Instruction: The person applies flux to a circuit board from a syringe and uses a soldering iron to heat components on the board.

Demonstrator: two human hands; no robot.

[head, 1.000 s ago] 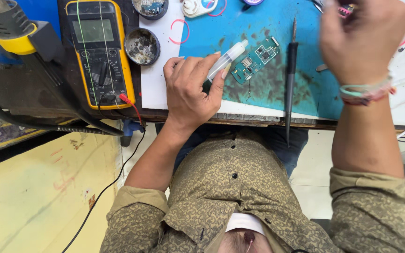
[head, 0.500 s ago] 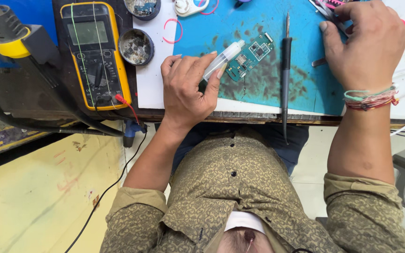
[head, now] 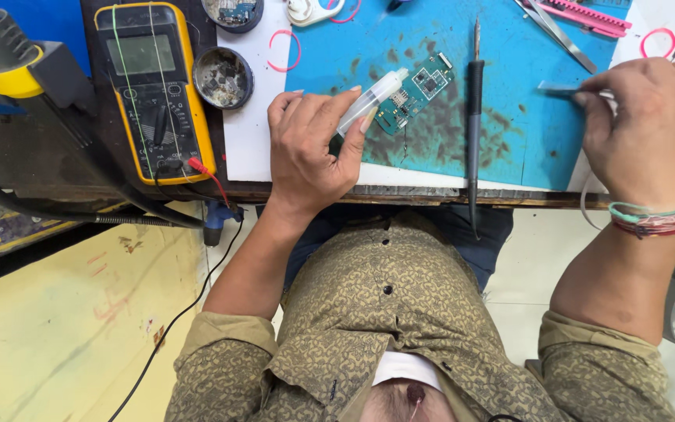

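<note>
At the bench [head: 400, 194] edge, the left hand [head: 306, 148] grips a clear syringe [head: 370, 100], its tip touching the small green circuit board [head: 414, 94] on the blue mat [head: 501, 117]. The right hand [head: 646, 129] pinches metal tweezers [head: 558, 89]. Farther off lies a yellow multimeter [head: 154, 86].

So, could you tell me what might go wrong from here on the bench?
1. The left hand holds the clear syringe with its tip right at the small circuit board; a slip could overdose or nudge the board.
2. The soldering iron hangs over the table edge above the lap, and may slide off.
</note>
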